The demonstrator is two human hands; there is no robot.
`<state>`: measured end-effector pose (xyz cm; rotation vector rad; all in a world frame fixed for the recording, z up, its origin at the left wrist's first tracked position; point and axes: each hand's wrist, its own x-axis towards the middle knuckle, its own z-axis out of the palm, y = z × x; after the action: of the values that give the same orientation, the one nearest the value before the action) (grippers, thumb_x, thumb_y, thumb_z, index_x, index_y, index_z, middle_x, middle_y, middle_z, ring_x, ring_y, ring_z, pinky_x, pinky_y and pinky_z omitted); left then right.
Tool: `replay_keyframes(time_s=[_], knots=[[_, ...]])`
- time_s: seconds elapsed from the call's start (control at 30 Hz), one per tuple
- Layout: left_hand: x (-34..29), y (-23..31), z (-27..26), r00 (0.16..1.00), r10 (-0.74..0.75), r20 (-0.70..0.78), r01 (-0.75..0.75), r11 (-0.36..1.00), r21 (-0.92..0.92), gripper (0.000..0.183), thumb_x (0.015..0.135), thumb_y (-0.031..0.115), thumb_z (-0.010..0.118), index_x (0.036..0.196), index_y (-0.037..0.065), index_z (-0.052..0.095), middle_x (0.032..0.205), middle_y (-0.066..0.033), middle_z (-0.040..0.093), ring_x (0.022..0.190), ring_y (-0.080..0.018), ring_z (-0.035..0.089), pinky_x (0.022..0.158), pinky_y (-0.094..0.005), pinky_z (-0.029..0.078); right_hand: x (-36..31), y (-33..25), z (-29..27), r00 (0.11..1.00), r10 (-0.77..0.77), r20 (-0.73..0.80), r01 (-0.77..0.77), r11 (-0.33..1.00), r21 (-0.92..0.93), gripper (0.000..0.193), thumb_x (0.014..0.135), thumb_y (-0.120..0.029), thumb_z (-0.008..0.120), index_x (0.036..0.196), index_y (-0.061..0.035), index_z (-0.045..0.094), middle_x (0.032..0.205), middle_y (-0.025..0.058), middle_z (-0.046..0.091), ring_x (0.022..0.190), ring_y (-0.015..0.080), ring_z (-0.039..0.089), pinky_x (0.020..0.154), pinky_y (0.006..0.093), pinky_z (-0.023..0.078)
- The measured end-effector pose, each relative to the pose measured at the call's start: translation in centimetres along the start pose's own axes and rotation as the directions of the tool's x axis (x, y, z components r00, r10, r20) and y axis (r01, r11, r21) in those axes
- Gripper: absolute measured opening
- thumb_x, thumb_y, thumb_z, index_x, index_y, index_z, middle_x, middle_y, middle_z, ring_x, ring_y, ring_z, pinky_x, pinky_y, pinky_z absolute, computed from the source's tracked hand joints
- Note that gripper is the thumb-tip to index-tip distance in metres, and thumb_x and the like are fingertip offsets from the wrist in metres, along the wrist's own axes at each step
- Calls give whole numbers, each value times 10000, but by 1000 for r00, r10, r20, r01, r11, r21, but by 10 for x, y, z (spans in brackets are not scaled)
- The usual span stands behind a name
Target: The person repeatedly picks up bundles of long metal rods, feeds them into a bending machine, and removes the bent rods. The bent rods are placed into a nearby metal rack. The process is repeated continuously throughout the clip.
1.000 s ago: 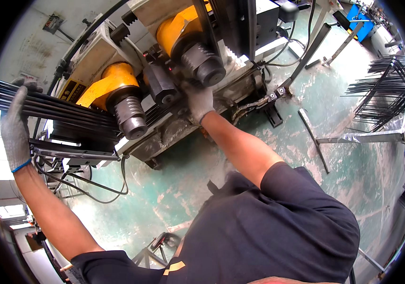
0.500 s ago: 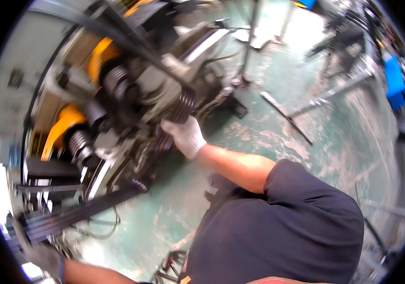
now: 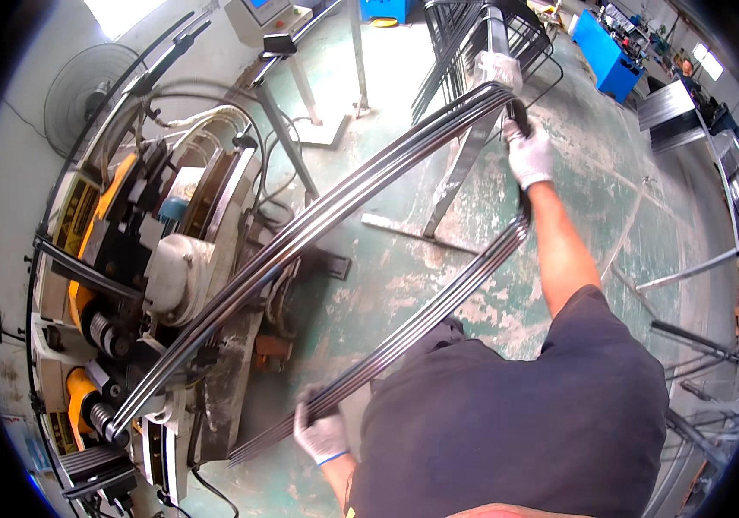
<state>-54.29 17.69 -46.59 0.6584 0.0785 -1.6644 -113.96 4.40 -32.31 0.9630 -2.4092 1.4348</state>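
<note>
1. While both hands gripped it, a bundle of long, dark, glossy metal rods bent into a narrow U [image 3: 300,233] spanned the space between the person and the machine, its closed end at the upper right and its two legs slanting down to the left.
2. The right hand, in a pale knitted glove [image 3: 531,157], was curled around the short cross-part of the bundle, between its two bends.
3. The left hand, in a pale glove with a blue cuff edge [image 3: 321,434], was wrapped around the lower leg, near its free ends.
4. The upper leg crossed in front of the large grey-white bending machine with yellow parts [image 3: 180,285], passing over its right edge, with its tips by the lower left corner; whether they touched it could not be told.
5. A dark ribbed cylinder [image 3: 112,335] jutted from the machine's left side, near a yellow part.
6. Beyond the closed end stood a grey metal stand [image 3: 460,181], with more dark bent rods [image 3: 447,52] hanging by its top end.
7. Farther out were a worn green floor [image 3: 344,328], a round grey fan [image 3: 85,95] at the upper left and a blue cabinet [image 3: 607,52] at the upper right.
</note>
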Motion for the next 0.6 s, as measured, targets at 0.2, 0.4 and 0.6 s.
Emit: replay_keyframes(time_s=[0.2,0.4,0.6], knots=[[60,-163,56,886,-399,-238,418,908,34,407,944,157,599,1295,-48,574,1340,-250,601,1211,-408,566,1156,-543,367,219,76,31,989,-108,105,139,917,-374,362,1004,-391,589,1249,-141,682,1177,208,718,1124,402,680,940,503,536],[55,-160,169,969,178,-174,-28,772,635,366,963,112,656,1300,8,559,1136,-167,698,988,-278,696,918,-426,566,389,213,183,948,-149,282,288,778,-558,386,1016,-282,437,1140,-48,718,1148,257,704,1054,445,680,927,509,543],[0,-136,126,883,371,-288,-143,796,588,286,950,56,662,1223,-6,601,1015,-134,721,854,-218,711,768,-344,595,378,235,234,793,-574,206,591,639,-492,358,950,-324,603,1148,-45,707,1125,238,721,1043,421,693,905,471,551]])
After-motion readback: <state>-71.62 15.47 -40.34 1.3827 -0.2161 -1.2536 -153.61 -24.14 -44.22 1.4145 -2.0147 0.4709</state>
